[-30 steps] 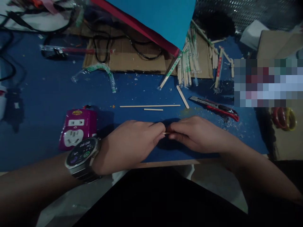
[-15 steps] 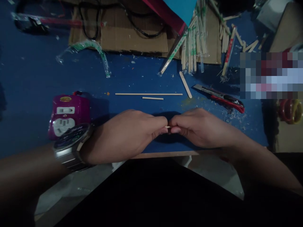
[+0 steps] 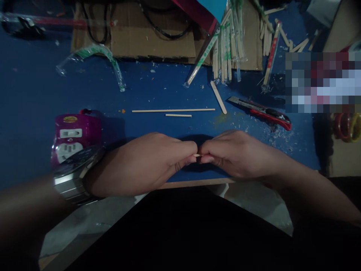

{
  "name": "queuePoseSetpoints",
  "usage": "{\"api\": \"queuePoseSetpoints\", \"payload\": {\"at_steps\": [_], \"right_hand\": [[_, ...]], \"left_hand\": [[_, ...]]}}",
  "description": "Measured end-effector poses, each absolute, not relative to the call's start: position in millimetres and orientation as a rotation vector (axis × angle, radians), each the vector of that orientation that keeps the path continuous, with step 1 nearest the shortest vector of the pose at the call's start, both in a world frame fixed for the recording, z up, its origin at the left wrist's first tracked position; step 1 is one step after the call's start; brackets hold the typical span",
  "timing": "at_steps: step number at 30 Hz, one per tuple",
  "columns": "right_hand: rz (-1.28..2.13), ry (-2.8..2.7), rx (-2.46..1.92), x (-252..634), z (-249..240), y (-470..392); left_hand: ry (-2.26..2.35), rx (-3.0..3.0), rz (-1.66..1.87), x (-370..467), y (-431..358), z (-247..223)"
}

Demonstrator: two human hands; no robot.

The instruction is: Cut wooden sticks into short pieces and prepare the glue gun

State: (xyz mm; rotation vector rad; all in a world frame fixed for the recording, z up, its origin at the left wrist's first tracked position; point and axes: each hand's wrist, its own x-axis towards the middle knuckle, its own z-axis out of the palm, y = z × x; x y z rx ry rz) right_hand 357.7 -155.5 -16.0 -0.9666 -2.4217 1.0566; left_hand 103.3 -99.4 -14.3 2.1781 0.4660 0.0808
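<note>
My left hand and my right hand meet near the table's front edge, thumbs and fingers pinched on a small pale wooden stick. Only a short piece of it shows between the fingertips; the rest is hidden. Beyond my hands lies a long thin stick, with a short stick just in front of it. A flat rounded wooden stick rests to their right. Farther right is a red and black utility knife, its blade pointing left.
A purple power socket block stands beside my left wrist. Wrapped chopsticks and cardboard lie at the back. A bent clear wrapper is at the back left, rolls of tape at the far right.
The view has shifted slightly, so the table items appear a little farther left and higher. My hands keep their pinch, and the gap between the fingertips looks slightly wider.
</note>
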Motion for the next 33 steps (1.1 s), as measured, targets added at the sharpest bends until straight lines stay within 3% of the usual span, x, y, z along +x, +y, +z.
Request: {"api": "queuePoseSetpoints", "payload": {"at_steps": [33], "right_hand": [[1.053, -2.471, -0.919, 359.7, -17.8, -157.4]], "left_hand": [[0.428, 2.086, 0.021, 103.5, -99.7, -14.0]]}}
